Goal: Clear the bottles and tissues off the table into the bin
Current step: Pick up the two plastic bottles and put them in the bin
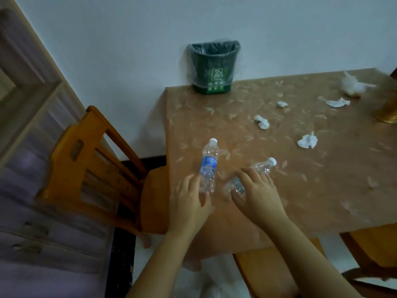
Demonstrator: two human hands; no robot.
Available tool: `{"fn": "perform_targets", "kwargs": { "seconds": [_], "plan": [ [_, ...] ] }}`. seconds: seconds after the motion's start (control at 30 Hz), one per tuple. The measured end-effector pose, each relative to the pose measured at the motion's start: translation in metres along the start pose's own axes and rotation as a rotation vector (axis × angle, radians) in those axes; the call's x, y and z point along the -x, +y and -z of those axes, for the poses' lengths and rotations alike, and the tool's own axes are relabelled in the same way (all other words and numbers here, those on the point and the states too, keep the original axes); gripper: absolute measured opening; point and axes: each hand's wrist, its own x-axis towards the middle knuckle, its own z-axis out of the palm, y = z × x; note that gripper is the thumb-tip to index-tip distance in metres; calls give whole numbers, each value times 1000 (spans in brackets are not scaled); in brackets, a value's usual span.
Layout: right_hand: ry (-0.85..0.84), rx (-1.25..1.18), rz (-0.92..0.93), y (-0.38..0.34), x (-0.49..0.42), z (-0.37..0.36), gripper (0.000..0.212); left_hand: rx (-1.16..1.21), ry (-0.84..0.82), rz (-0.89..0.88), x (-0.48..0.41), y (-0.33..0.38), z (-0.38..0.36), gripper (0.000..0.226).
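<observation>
Two clear plastic bottles are lying on the table [279,201], well in front of the bin [211,67]: the labelled bottle [208,166] and, to its right, the bare bottle [261,166]. Both look empty, so they are probably light, thin-walled and apt to roll or crumple; the mid-body seems the best hold. The left hand [189,203] is lying open, fingers touching the labelled bottle's base, not yet grasping. The right hand [255,194] is curling over the bare bottle, though I cannot tell whether it is gripping. Crumpled tissues [307,141], soft and weightless-looking, are lying further right of the bin.
</observation>
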Motion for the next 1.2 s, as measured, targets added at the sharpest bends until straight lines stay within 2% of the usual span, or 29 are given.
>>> {"fn": "perform_targets", "kwargs": {
  "seconds": [0.23, 0.47, 0.63, 0.77, 0.9, 1.2],
  "plan": [
    [-89, 58, -6, 41, -26, -39, 47, -18, -120, 11, -40, -23, -58, 51],
    [-200, -4, 15, 61, -28, -76, 48, 43, -181, 89, -52, -38, -94, 54],
    [-288, 12, 4, 72, -23, -92, 55, 75, -159, 115, -55, -41, -107, 55],
    [-311, 33, 54, 79, -21, -101, 49, 77, -135, 123, -55, -41, -113, 55],
    [-356, 93, 97, 82, -24, -108, 70, 100, -119, 155, -55, -41, -119, 58],
    [-362, 147, 163, 84, -30, -113, 78, 263, -69, 313, -57, -41, -124, 60]
  ]
}}
